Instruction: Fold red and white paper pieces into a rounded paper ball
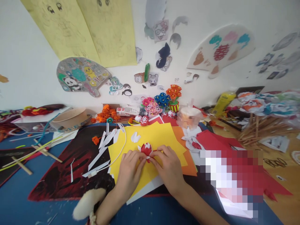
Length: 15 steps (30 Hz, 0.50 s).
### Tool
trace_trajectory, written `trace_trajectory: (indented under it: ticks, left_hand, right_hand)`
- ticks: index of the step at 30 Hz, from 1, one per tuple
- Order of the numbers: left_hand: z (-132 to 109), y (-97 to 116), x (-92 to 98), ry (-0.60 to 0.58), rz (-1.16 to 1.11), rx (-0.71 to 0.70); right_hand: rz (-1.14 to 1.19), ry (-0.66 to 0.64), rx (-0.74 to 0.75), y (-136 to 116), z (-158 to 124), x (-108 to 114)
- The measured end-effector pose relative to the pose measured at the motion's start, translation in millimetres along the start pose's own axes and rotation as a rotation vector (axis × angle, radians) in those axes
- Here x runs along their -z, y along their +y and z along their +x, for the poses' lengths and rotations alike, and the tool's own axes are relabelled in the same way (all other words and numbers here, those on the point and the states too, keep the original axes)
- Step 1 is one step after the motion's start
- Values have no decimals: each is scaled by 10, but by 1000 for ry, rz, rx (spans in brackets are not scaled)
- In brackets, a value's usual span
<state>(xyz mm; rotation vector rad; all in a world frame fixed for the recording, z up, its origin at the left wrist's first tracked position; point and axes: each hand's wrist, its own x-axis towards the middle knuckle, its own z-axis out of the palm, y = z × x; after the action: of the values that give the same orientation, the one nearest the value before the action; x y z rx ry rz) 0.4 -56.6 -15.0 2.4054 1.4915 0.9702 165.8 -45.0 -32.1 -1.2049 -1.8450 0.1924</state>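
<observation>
Between my two hands is a small red and white folded paper flower (146,150), held just above the yellow paper sheets (150,181). The fingertips of my left hand (132,167) pinch its left side. On the other side, my right hand (167,165) grips it with thumb and fingers bent inward. My fingertips hide its lower edges. A few small white folded paper pieces (135,137) lie on the yellow paper behind the flower. White paper strips (100,154) are scattered to the left, crossed by a white cable (122,150).
Red paper sheets (217,143) and a partly blurred phone (231,203) lie at the right. A plastic cup (189,117), orange flowers (106,114) and a yellow bottle (223,101) line the back by the wall. Wooden sticks (42,150) lie at the left on the blue table (145,212).
</observation>
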Motion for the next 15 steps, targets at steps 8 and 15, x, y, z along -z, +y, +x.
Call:
trace_trajectory:
  ticks: [8, 15]
  left_hand:
    - [13, -18, 1, 22, -178, 72]
    - [27, -21, 41, -9, -200, 66]
  right_hand:
    - [283, -130, -92, 46, 74, 59]
    - [317, -162, -108, 72, 95, 75]
